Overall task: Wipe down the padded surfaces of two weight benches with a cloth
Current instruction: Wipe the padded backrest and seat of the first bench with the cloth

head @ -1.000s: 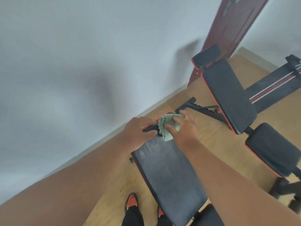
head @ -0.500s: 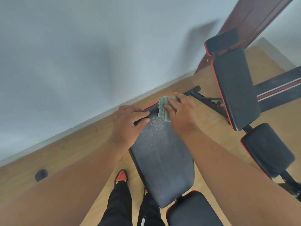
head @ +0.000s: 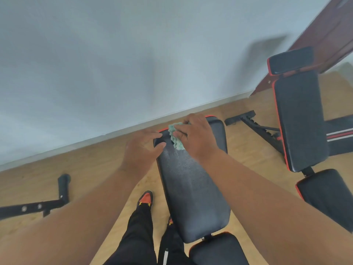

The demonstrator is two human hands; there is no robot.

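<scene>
Green cloth (head: 176, 137) pinned under the right hand (head: 196, 136) could bunch and skip patches, since the left hand (head: 142, 148) only rests loosely spread on the bench pad (head: 191, 188).

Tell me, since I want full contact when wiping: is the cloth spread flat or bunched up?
Bunched up. The green cloth shows rippled folds under the right hand, pressed on the bench pad.

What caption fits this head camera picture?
Right hand presses a green cloth on the near bench pad; left hand steadies its edge.
</scene>
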